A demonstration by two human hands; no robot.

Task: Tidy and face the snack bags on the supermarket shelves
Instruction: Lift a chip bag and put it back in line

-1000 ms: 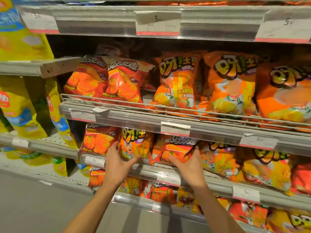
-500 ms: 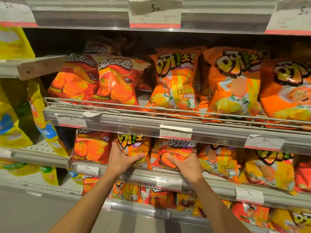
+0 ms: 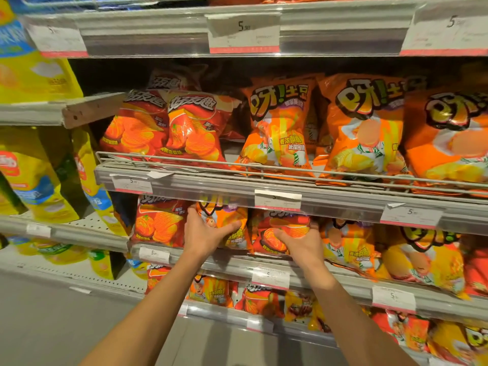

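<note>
**Both hands on bags, second shelf down**

Shelving unit (image 3: 264, 180) fills the view, grey price rails with white-and-red tags. Upper visible tier: two red ridged-chip bags (image 3: 163, 128) at left, three orange potato-snack bags (image 3: 364, 130) running right, all upright behind a wire fence (image 3: 237, 165). More red bags sit far behind the left pair (dark back there, count unclear).

Left bay: yellow chip bags (image 3: 34, 175) on separate, lower-set shelves, some turned edge-on.

Tier below, where the hands are: a red bag (image 3: 158, 223) at far left, then an orange bag (image 3: 224, 220), then a second red bag (image 3: 282, 228), then orange bags continuing right (image 3: 348, 241), the rightmost ones leaning forward over the rail.

Bottom tier: mixed red, orange and yellow bags (image 3: 237, 294), partly hidden by the forearms.

Left hand (image 3: 203, 233) grips the orange bag: thumb hooked across its front, fingers curled round its left edge, between it and the far-left red bag.

Right hand (image 3: 301, 241) holds the second red bag low on its front, thumb pointing left across the print, fingers wrapped to the bag's right side (fingertips hidden).

Both held bags stand on the shelf, tops tucked under the rail above.
</note>
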